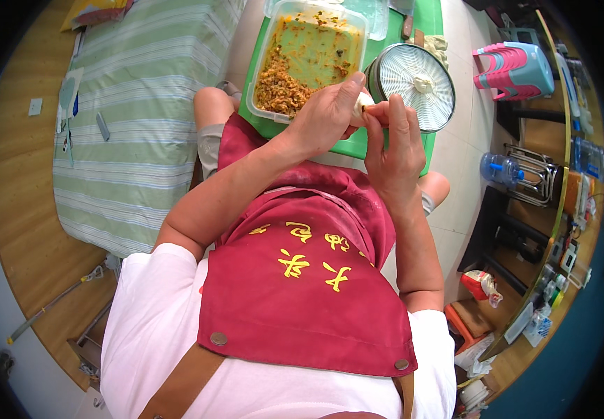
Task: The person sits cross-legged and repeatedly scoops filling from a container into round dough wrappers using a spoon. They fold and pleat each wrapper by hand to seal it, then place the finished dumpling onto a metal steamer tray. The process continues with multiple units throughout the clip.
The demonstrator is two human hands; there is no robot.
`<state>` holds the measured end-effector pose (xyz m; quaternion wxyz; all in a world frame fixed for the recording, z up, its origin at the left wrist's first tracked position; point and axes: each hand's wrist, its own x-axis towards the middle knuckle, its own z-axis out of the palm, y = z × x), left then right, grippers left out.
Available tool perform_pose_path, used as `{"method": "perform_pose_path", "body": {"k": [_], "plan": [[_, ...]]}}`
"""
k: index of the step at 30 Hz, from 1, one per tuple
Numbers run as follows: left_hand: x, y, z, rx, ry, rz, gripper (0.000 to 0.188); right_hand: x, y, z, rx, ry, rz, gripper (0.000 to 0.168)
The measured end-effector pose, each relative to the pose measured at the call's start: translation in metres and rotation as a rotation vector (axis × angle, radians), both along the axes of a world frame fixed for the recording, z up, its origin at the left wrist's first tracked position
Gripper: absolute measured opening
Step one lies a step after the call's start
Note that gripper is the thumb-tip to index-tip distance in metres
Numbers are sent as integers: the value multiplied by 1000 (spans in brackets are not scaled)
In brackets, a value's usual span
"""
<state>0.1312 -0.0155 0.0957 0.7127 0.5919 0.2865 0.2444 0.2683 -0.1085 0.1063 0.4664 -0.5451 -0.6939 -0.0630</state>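
A piece of white dough (360, 109) with a small dark opening is cupped in my left hand (324, 112). The fingertips of my right hand (397, 139) pinch the dough's edge from the right. Beyond my left hand, a clear plastic tub (251, 97) holds minced filling (282, 84), heaped toward its near left corner, with smears over its floor. To the right of both hands stands a round steamer with a white woven liner (401, 65) and one pleated white bun (423, 84) near its middle. Tub and steamer both rest on a green table (354, 145).
Knife handles (407, 27) and a cloth (436, 47) lie behind the steamer. A striped cloth-covered bed or table (139, 105) stands left. Stacked plastic stools (521, 70) and a blue water bottle (500, 168) are at the right. My knees flank the green table.
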Motion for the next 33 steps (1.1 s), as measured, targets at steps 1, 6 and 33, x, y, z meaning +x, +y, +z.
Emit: {"method": "perform_pose_path", "body": {"k": [1,6,33], "plan": [[-1,1,1,-16,20,-18,67,0,-1,1,-2,-8,1,57],[-3,7,10,26,104,-84,70,0,-3,14,-44,-94,5,55],[-1,-10,25,258,-148,281,55,-25,-5,20,-127,543,61,65]]}}
